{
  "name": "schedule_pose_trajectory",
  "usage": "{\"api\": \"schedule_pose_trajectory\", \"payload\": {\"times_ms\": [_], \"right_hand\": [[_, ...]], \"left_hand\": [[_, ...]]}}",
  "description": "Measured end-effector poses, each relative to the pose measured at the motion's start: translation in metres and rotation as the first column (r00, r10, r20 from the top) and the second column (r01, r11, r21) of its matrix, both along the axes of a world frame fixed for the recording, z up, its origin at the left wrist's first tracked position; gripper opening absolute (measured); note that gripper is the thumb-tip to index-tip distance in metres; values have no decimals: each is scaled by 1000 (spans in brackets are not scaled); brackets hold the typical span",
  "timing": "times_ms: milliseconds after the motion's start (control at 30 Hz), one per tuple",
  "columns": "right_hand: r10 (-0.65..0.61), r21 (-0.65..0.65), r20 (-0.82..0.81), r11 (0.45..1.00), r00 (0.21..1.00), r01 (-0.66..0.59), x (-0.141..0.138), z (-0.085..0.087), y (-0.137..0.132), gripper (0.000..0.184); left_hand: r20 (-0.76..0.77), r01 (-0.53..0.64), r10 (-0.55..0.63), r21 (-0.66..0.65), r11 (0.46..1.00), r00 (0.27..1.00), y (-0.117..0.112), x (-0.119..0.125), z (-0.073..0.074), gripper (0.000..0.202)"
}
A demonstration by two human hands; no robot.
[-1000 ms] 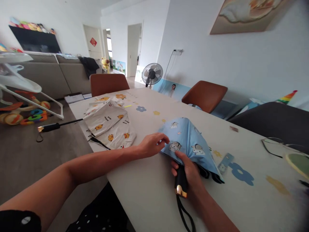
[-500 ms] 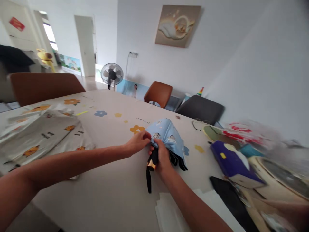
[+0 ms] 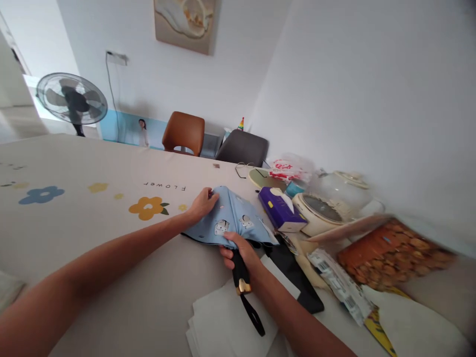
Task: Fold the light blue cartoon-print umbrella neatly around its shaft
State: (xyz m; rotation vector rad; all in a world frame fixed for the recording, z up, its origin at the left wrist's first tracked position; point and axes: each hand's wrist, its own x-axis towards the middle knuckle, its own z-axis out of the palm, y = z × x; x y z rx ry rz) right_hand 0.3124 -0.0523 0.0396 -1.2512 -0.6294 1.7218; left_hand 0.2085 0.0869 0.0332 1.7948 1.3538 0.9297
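Note:
A folded light-blue umbrella [image 3: 230, 213] with cartoon animal prints is held above the table, its canopy loosely gathered. My right hand [image 3: 241, 253] is closed round the lower canopy edge and the top of the black handle [image 3: 241, 267]. The handle has a gold-coloured end and a black wrist strap [image 3: 253, 315] hanging from it. At the canopy's upper left, my left hand [image 3: 204, 203] has its fingers curled against the fabric, pinching its edge. The fingertips are partly hidden by the cloth.
White paper sheets [image 3: 223, 312] lie beneath my right arm. To the right are a black flat case [image 3: 295, 277], a purple tissue box [image 3: 282, 210], a cream round appliance [image 3: 316, 213], a silvery packet [image 3: 340, 282] and eyeglasses [image 3: 245, 167]. Chairs [image 3: 185, 133] stand behind the table.
My view has swung right. My left hand has moved from beside the handle up to the canopy's far left side, and the fabric is spread wider. My right hand keeps its hold.

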Motion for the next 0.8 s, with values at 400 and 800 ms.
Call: {"api": "schedule_pose_trajectory", "payload": {"times_ms": [400,800], "right_hand": [[16,-40,-92,999,996,-20,-25,-5,12,22],[83,-78,-65,993,994,-88,-26,2,11,17]], "left_hand": [[-304,38,0,119,992,953,67,-54,-9,40],[-307,238,-253,-86,967,917,78,-79,12,51]]}}
